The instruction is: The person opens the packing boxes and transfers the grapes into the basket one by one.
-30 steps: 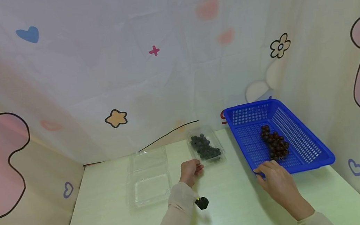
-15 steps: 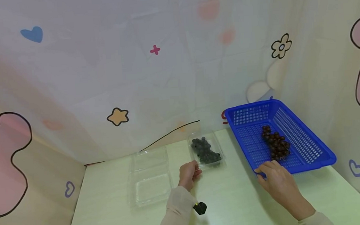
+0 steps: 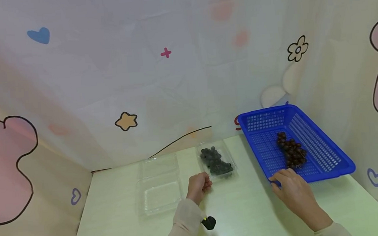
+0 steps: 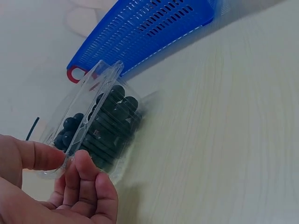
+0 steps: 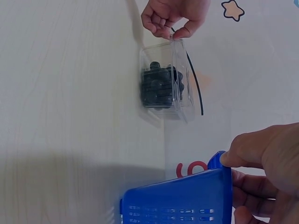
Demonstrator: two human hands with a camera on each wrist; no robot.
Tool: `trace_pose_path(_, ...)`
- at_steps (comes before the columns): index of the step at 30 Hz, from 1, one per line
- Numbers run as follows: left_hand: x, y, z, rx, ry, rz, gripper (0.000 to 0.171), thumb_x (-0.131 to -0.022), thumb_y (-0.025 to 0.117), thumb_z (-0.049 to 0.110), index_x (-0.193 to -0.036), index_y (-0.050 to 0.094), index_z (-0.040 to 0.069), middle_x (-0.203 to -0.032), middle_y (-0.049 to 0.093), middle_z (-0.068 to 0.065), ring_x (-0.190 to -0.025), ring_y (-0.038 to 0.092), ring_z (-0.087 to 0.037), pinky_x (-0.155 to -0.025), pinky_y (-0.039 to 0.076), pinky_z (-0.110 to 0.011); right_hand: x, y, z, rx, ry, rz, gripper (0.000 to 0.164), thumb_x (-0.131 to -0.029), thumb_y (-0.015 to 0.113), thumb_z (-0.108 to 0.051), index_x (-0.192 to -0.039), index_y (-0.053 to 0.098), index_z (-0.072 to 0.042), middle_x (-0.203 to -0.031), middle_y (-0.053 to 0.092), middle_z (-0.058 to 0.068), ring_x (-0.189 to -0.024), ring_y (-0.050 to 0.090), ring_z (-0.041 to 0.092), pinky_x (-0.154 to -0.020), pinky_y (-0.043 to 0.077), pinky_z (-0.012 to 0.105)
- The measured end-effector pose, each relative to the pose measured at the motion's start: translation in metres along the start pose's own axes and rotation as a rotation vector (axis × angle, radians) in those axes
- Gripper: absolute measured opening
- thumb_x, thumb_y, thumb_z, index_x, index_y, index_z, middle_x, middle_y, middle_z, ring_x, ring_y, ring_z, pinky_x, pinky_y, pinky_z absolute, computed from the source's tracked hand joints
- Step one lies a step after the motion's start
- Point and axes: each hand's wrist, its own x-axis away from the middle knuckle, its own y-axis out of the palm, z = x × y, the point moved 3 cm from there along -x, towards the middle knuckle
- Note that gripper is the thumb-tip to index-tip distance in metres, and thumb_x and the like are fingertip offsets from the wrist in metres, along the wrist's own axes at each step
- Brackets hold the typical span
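My left hand (image 3: 197, 187) pinches the near rim of a clear plastic box (image 4: 100, 77) between thumb and fingers. Inside lies a bunch of dark grapes (image 3: 216, 161). In the right wrist view the box (image 5: 145, 58) appears beyond the basket, with the left hand (image 5: 175, 14) at its end. My right hand (image 3: 294, 189) grips the near left corner of a blue plastic basket (image 3: 321, 132), thumb over the rim, fingers underneath. A bunch of reddish-brown grapes (image 3: 291, 151) sits on the basket floor.
Left of the box, a second clear plastic container (image 3: 161, 196) lies opened flat on the pale table (image 3: 245, 216). A printed curtain (image 3: 186, 78) rises behind the table's back edge. A small black object (image 3: 209, 223) shows beside the left sleeve.
The left hand and the box with the dark grapes have shifted slightly toward me. The right hand keeps its grip on the basket. The head view has turned slightly left.
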Motion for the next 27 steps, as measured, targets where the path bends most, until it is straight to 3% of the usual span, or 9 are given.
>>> trace_pose_path(8, 0.005, -0.006, -0.003, 0.01, 0.007, -0.01, 0.013, -0.09, 0.058, 0.004, -0.077, 0.059, 0.007, -0.072, 0.06, -0.005, -0.066, 0.06, -0.015, -0.065, 0.054, -0.029, 0.002, 0.002, -0.001, -0.01, 0.016, 0.013, 0.021, -0.071, 0.089, 0.002, -0.087, 0.078, -0.006, -0.087, 0.071, 0.008, -0.08, 0.062, 0.029, -0.06, 0.053, 0.043)
trace_pose_path(17, 0.01, -0.011, -0.003, -0.024, 0.002, 0.0, 0.014, -0.091, 0.058, 0.004, -0.095, 0.066, -0.006, -0.074, 0.061, -0.006, -0.066, 0.06, -0.015, -0.067, 0.055, -0.03, 0.004, 0.004, -0.003, -0.029, 0.034, 0.054, 0.022, -0.071, 0.088, 0.004, -0.088, 0.076, -0.005, -0.087, 0.071, 0.01, -0.076, 0.059, 0.027, -0.058, 0.051, 0.042)
trace_pose_path(27, 0.014, -0.015, -0.005, -0.044, 0.015, -0.003, 0.009, -0.09, 0.058, 0.005, -0.084, 0.063, 0.001, -0.069, 0.059, -0.003, -0.063, 0.058, -0.013, -0.065, 0.054, -0.029, 0.001, 0.005, -0.009, -0.039, 0.06, 0.138, 0.016, -0.073, 0.085, 0.004, -0.083, 0.076, -0.003, -0.083, 0.071, 0.012, -0.075, 0.06, 0.032, -0.058, 0.052, 0.048)
